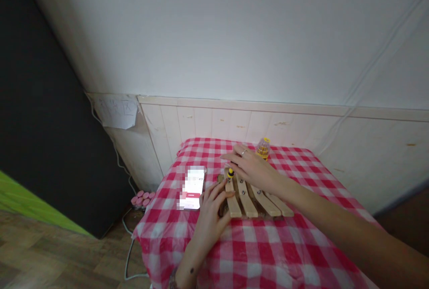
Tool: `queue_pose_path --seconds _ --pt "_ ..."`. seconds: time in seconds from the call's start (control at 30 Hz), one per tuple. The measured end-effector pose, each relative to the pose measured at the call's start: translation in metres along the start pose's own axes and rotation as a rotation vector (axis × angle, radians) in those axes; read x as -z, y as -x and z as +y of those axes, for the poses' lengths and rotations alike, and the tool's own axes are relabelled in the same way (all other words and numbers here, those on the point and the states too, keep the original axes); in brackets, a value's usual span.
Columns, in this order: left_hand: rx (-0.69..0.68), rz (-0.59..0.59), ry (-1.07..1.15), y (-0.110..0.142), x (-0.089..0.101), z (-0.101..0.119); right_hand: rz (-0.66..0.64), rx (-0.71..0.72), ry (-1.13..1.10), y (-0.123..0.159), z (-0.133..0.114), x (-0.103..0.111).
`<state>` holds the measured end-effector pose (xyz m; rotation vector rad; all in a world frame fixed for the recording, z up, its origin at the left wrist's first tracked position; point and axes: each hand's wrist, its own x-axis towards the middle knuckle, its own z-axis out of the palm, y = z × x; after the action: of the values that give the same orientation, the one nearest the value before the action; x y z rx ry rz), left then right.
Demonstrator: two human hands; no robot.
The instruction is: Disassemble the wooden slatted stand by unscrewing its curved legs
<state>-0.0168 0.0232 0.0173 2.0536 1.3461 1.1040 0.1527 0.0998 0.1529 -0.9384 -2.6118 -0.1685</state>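
Observation:
A wooden piece made of several pale slats [248, 202] lies on the checked cloth, with dark screws or bolts along the slats. A small yellow-and-black screwdriver [230, 173] stands upright over the far part of the leftmost slat. My left hand [212, 204] grips that slat's left side, its fingertips on top close to the screwdriver's foot. Above the slats, my right hand [251, 164], wearing a ring, reaches in from the right. Its fingers are stretched out and apart beside the screwdriver's top; whether they touch it is hard to tell.
A lit phone [192, 188] lies left of the slats. Behind my right hand stands a clear, yellow-capped container [263, 148]. The table's red-and-white cloth [248, 257] meets a panelled wall [214, 123]. Pink round things [142, 198] and a white cable [127, 257] sit at the left, below.

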Motion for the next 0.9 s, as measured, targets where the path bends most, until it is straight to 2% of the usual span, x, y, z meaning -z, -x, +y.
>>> queue_pose_path --seconds 0.17,0.33,0.5,0.6,0.73,0.9 --pt "-0.007 0.000 -0.006 0.000 0.001 0.002 -0.009 0.037 -0.179 0.003 0.002 0.001" --pt "-0.018 -0.003 -0.007 -0.001 0.000 0.000 -0.017 -0.004 -0.309 0.005 -0.002 -0.002" --pt "-0.020 -0.001 -0.014 0.000 0.000 -0.001 -0.009 -0.083 -0.270 0.002 -0.007 -0.008" --pt "-0.023 -0.003 -0.018 0.000 0.000 -0.001 0.047 -0.100 -0.256 -0.001 -0.004 -0.014" --pt "-0.029 -0.005 -0.022 -0.001 -0.001 -0.003 0.118 -0.030 -0.250 -0.002 0.003 -0.020" --pt "-0.035 -0.005 -0.013 0.000 -0.002 -0.005 0.046 0.088 -0.138 0.001 0.005 -0.018"
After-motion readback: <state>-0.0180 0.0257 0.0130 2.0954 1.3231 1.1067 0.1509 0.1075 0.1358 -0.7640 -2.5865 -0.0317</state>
